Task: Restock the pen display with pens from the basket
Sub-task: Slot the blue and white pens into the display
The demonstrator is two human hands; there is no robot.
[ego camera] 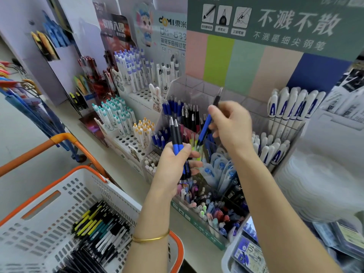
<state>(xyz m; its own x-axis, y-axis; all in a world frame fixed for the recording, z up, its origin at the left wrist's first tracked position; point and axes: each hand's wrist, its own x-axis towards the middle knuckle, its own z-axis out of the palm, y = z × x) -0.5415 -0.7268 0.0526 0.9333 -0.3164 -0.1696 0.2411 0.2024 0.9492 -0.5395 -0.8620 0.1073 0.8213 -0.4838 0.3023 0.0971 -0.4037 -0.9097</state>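
Head view: the left hand gripped a bundle of blue-and-black pens, fingers curled round it, in front of the clear pen display. The right hand pinched a single blue pen between thumb and fingers, tilted over the display's compartments. The white, orange-rimmed basket sat at lower left, holding loose pens. Legible writing: a card read "dOMI 東米"; the green header read "不溅不散".
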